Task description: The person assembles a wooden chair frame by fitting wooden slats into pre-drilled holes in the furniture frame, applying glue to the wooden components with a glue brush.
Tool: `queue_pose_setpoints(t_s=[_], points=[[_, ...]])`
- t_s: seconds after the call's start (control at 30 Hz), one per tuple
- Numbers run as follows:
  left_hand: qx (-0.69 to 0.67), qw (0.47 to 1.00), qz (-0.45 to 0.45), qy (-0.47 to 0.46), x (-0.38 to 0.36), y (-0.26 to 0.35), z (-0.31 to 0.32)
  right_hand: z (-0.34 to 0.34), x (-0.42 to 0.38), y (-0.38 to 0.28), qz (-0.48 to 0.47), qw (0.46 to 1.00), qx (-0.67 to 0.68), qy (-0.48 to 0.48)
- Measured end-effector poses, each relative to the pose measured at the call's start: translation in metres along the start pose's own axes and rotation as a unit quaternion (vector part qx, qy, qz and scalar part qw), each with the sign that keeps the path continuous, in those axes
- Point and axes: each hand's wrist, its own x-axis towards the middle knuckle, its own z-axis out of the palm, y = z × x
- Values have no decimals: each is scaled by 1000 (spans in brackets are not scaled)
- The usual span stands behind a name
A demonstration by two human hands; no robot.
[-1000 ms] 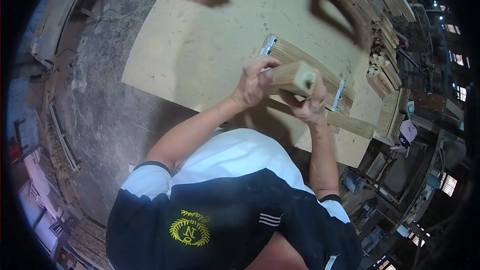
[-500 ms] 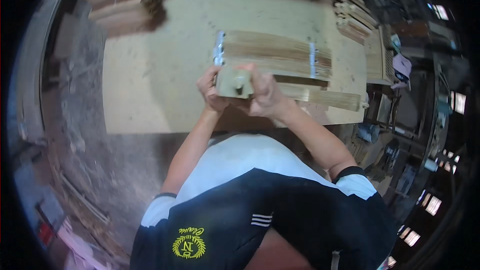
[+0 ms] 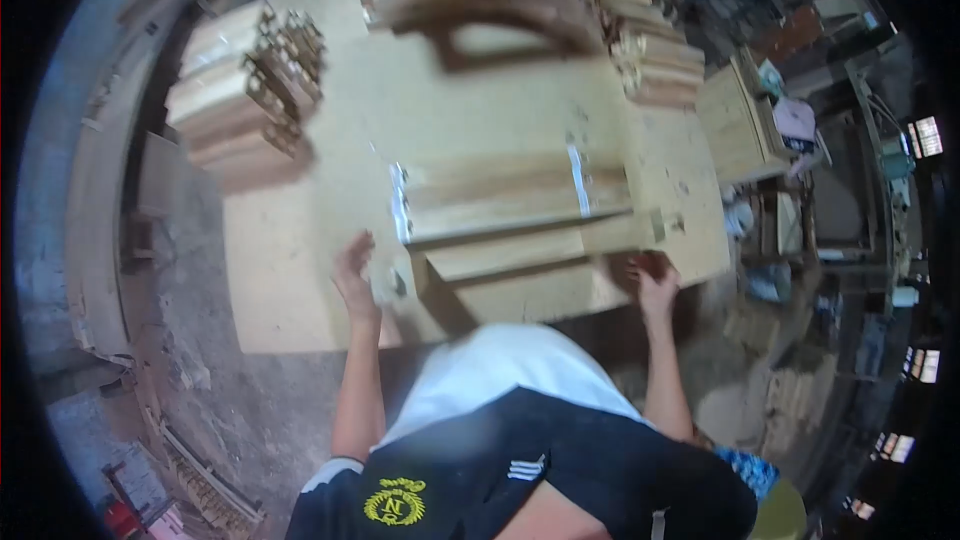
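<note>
A pale wooden rail (image 3: 520,252) lies across the near part of the table, with a squared block at its left end and a peg-like end at its right. Right behind it are flat wooden boards (image 3: 490,195) lying side by side, with shiny strips across both ends. My left hand (image 3: 353,270) is raised to the left of the rail, fingers spread and holding nothing. Below the rail's right end, my right hand (image 3: 655,278) hovers with loosely bent fingers apart and no object visible in it. Motion blurs both hands a little.
The pale table (image 3: 290,270) carries a stack of wooden pieces (image 3: 240,90) at the back left. Another wood stack (image 3: 655,55) stands at the back right. A dark wooden frame (image 3: 500,25) lies at the far side. Beyond the right edge is a wooden cabinet (image 3: 735,120).
Both hands held a wooden piece end-up before the boards; now they are apart and off it, and the rail lies on the table. The camera view has shifted, showing more of the far side.
</note>
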Motion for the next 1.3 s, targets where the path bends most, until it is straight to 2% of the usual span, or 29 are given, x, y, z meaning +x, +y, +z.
queue_pose_setpoints(t_s=[0.07, 0.1, 0.13, 0.17, 0.23, 0.27, 0.37, 0.43, 0.47, 0.53, 0.6, 0.63, 0.67, 0.73, 0.8, 0.87, 0.97, 1.07, 1.13, 1.3], points=[[24, 989, -144, -5, 18, 5, 3, -32, 56, 26, -52, 975, 216, 18], [22, 981, -189, -41, 24, -1, 3, -36, 78, 46, -122, 991, -17, 42], [21, 968, -238, -79, 29, -5, 6, -35, 99, 56, -182, 948, -250, 80], [39, 965, -231, -120, 33, 9, 15, -22, 97, 28, -174, 933, -316, 5], [80, 949, -230, -201, 31, 31, 30, -14, 121, 63, -255, 884, -392, -6], [69, 951, -230, -196, 30, 34, 33, -4, 123, 56, -247, 878, -405, -62], [39, 953, -243, -176, 26, 45, 39, 13, 116, 32, -179, 930, -307, -100], [40, 950, -274, -147, 13, 67, 38, 0, 133, 80, -169, 968, -165, -89], [39, 947, -290, -132, 9, 77, 38, -1, 127, 70, -150, 975, -139, -85], [-3, 962, -244, -121, 4, 58, 17, -4, 117, 27, -82, 987, -122, -68], [-56, 975, -178, -121, -3, 62, 10, 0, 101, -35, -37, 995, -81, -49], [-87, 979, -139, -124, -9, 83, 16, 5, 95, -64, -24, 998, -40, -39], [-117, 980, -105, -123, -14, 96, 20, 13, 89, -94, -21, 999, 29, -30], [-184, 977, -43, -97, -10, 91, 20, 42, 90, -145, -32, 963, 268, 16], [-252, 953, 89, -141, -14, 134, 37, 48, 87, -190, -30, 936, 349, 15], [-250, 950, 146, -121, -27, 160, 44, 19, 105, -192, 40, 913, 405, -19], [-213, 945, 216, -126, -36, 158, 40, 20, 106, -207, -10, 923, 381, 52], [-188, 942, 244, -133, -51, 153, 43, 10, 108, -195, -32, 922, 385, 31], [-175, 942, 250, -142, -56, 145, 41, 8, 97, -189, -57, 901, 431, 5], [-206, 939, 254, -110, -53, 141, 33, 13, 78, -176, -138, 878, 459, -21]])
